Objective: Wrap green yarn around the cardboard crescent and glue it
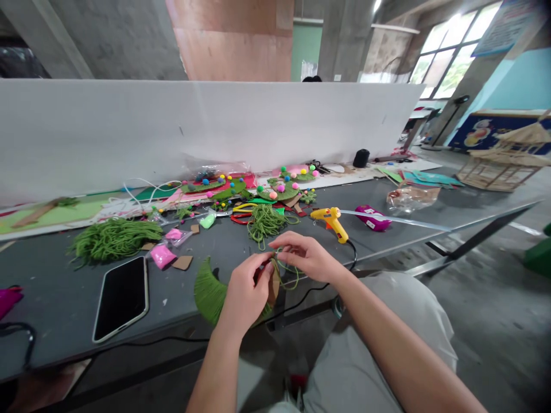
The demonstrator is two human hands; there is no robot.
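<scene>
A crescent-shaped piece [209, 293], mostly wrapped in green yarn with bare brown cardboard at its right end, hangs over the table's front edge. My left hand [248, 289] is closed on its upper right tip, thumb and fingers pinching. Close beside it, my right hand [306, 256] pinches a strand of green yarn [291, 285] that loops down around the cardboard end. My fingertips partly hide the spot where yarn and cardboard meet. Just behind my hands lies a loose heap of green yarn [266, 222].
A yellow glue gun [331, 222] with a black cord lies right of my hands, near a purple yarn bundle [372, 218]. Leftward are a phone [121, 299] and a larger green yarn pile [116, 238]. Pompom-decorated green pieces [279, 191] sit before a white partition [193, 126].
</scene>
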